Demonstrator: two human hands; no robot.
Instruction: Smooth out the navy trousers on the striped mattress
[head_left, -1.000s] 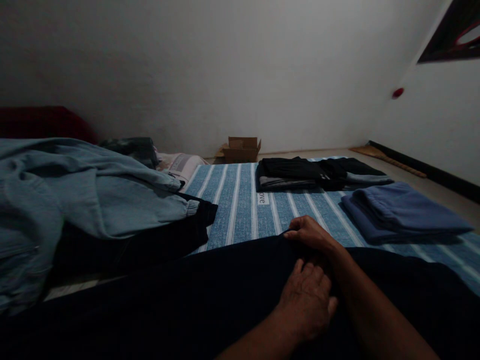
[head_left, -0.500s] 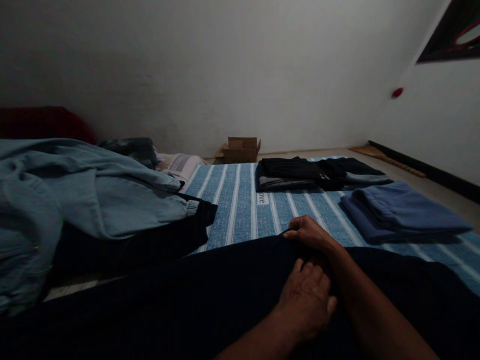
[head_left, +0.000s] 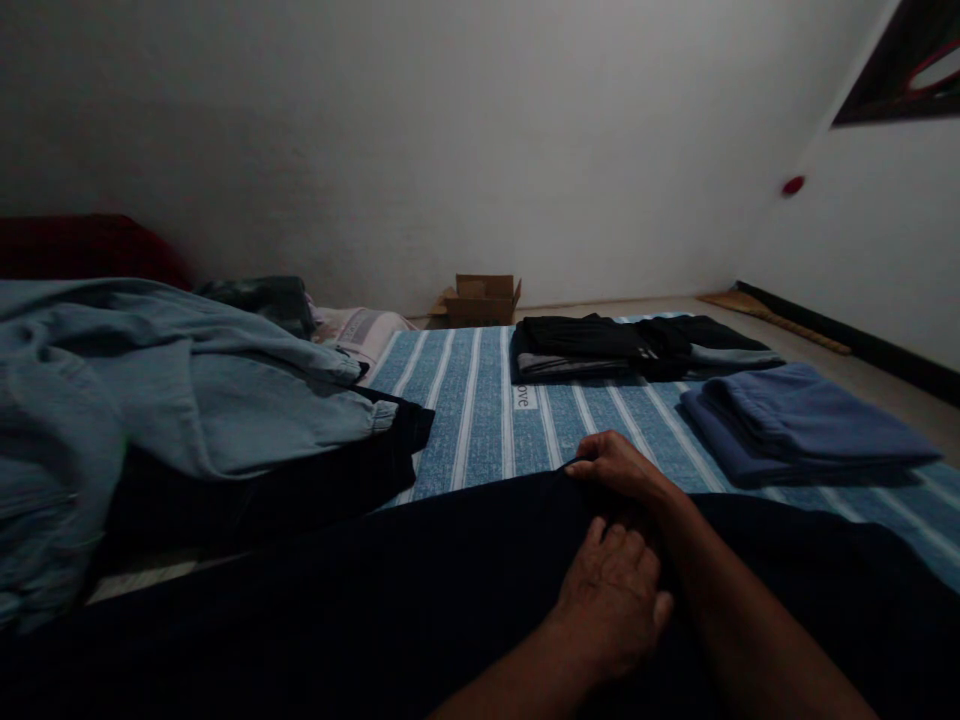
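Observation:
A wide dark navy garment stretches across the lower part of the view, its details lost in the dim light. At its far edge, my right hand is closed, pinching the cloth between thumb and fingers. Nearer to me, my left hand rests palm down on the same garment, fingers lying forward and thumb out to the right. The right forearm passes close beside the left fingertips. Beyond the garment lies a blue-and-white striped bed cover.
Light blue denim clothing is heaped on the left over a dark garment. Folded black clothes and folded blue pants lie on the right. An open cardboard box stands by the wall, near a pale printed cloth.

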